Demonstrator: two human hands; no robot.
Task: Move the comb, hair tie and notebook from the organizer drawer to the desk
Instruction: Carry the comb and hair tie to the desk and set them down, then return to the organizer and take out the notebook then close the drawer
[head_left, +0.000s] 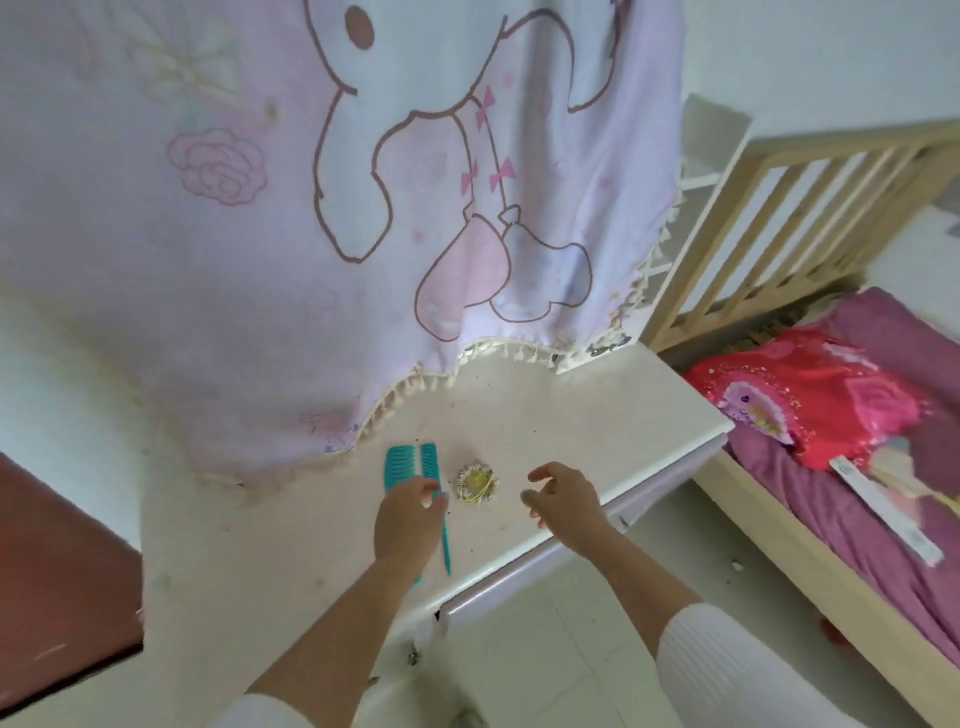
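Left hand (408, 512) sits over the teal combs (415, 465), fingers curled down onto the handle area; looks like contact with the thin tail comb, but a real grip can't be confirmed, so the hold is unclear. Two teal pieces show here: a wide-tooth comb on the left and a narrow tail comb just beside it, its pointed handle running down past the hand toward the front edge of the desk (571, 410). Both lie flat on the desk top.

Right hand (563, 496) hovers above the desk, fingers spread and loosely curved, holding nothing. It is near the hair tie (477, 482) but not touching it. The hair tie is a pale ruffled ring with a yellow band, lying flat on the desk between the two hands, just right of the combs.

Notebook not visible in this view.

Both forearms are bare, with white ribbed sleeves (727, 670) pushed up near the bottom of the frame.

A pink cartoon-print cloth (311, 208) with tassel trim hangs over the back of the desk, its edge close to the comb tops. To the right stands a wooden bed frame (779, 218) with purple bedding and a red pillow (810, 400). Pale tiled floor below the desk edge.
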